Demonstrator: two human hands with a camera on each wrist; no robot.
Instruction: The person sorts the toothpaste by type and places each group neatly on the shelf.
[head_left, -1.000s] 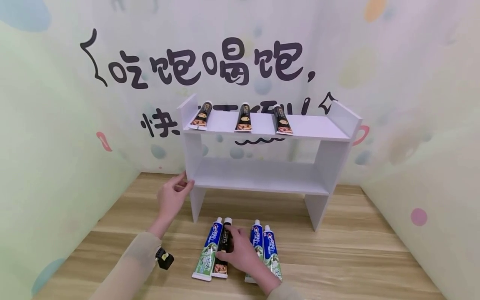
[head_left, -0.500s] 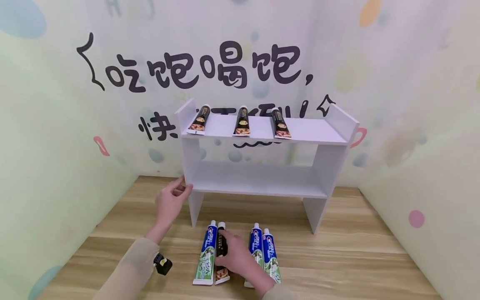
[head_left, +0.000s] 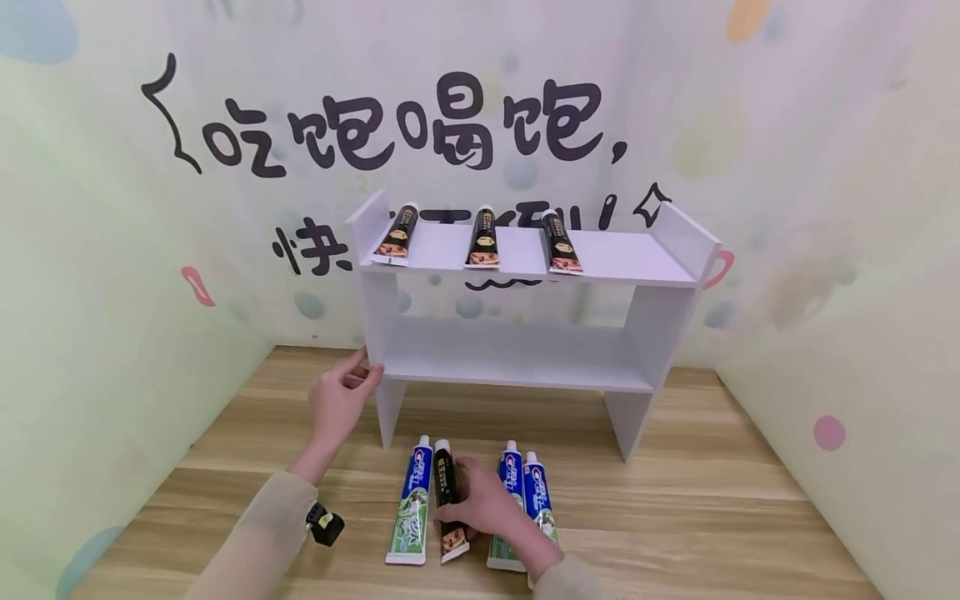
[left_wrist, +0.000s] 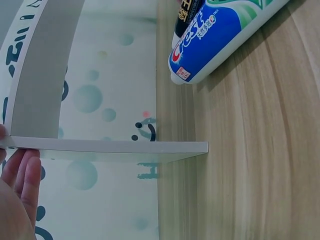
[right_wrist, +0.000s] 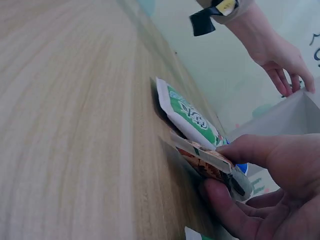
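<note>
My right hand grips a black toothpaste tube with a white cap, thumb on one side and fingers on the other. In the right wrist view the flat end of that black tube shows between thumb and fingers, tilted close over the table. Just left of it lies a blue-and-green toothpaste tube. With thumb and fingers on either face, my left hand holds the left side panel of a white two-tier shelf; the left wrist view shows those fingers against the panel.
Two more blue-and-green toothpaste tubes lie right of my right hand, partly hidden by it. On the shelf's top board lie three black tubes, spaced apart. Patterned walls enclose the wooden table at the back and sides.
The black tube in my right hand has swung: its flat end has moved right, away from the blue-and-green tube beside it. My left hand stays on the shelf panel.
</note>
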